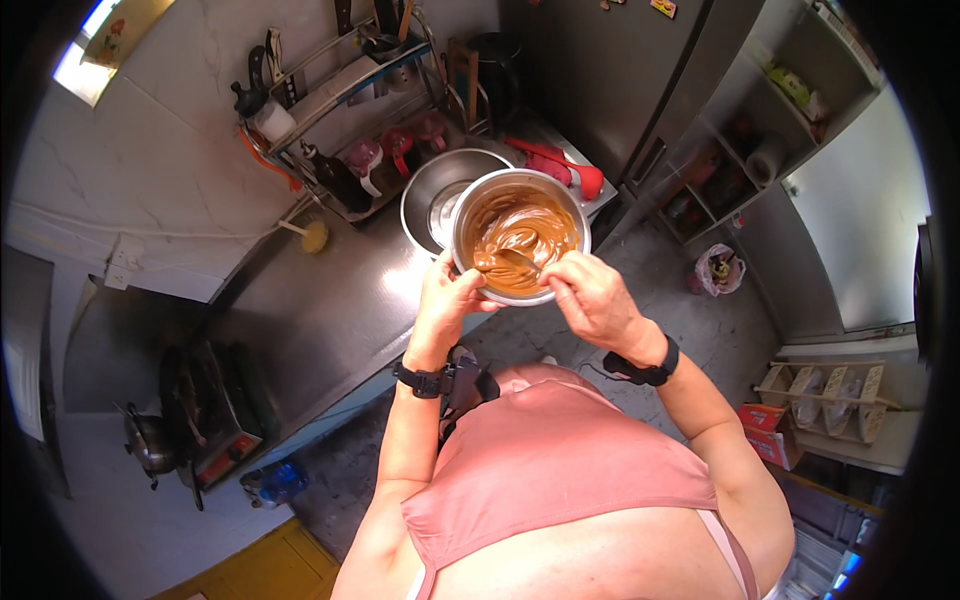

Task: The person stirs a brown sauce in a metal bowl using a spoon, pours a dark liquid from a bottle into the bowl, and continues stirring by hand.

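A round metal bowl (583,217) is held up near the counter's edge, tilted so that its inside faces me. Glossy brown paste (551,229) lies in it in thick swirls. My left hand (448,298) grips the bowl's rim at its lower left, thumb on top and fingers underneath. Between the fingers of my right hand (596,300) is the handle of a metal spoon (517,259), whose bowl end sits in the paste. Behind, a larger metal basin (424,199) stands on the counter, partly hidden by the held bowl.
The steel counter (330,300) runs down to a gas stove (232,420) at lower left. A rack (352,86) with knives, jars and bottles stands against the wall. A red ladle (589,180) lies near the refrigerator (600,82). A lined waste bin (720,268) stands on the floor.
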A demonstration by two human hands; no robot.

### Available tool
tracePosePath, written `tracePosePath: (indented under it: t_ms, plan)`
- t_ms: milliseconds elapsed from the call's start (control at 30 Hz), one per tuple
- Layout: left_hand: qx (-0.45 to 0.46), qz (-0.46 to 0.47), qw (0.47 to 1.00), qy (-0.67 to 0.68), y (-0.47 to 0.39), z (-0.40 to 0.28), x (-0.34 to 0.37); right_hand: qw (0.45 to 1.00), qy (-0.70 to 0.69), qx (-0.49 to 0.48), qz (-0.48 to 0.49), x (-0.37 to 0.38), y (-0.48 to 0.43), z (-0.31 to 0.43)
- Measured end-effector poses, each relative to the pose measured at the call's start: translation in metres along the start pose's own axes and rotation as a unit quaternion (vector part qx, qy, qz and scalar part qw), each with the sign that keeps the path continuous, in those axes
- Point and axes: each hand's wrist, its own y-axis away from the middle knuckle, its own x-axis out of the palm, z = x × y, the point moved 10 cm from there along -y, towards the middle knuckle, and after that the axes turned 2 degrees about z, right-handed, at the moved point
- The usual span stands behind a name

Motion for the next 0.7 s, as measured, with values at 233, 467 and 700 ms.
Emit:
tracePosePath:
  t_ms: [233,467,700]
  plan:
    - [-0.01,-0.002,1.0,-0.019,0.002,0.005,0.009,0.993,0.06,0.071,-0.067,-0.029,-0.006,-0.024]
    - [-0.02,0.013,0.999,-0.022,0.006,0.013,0.02,0.997,0.034,-0.059,0.028,-0.013,0.004,0.01]
    - [-0.034,0.047,0.996,-0.069,0.009,0.022,0.031,0.988,0.11,-0.085,0.068,-0.054,-0.006,-0.026]
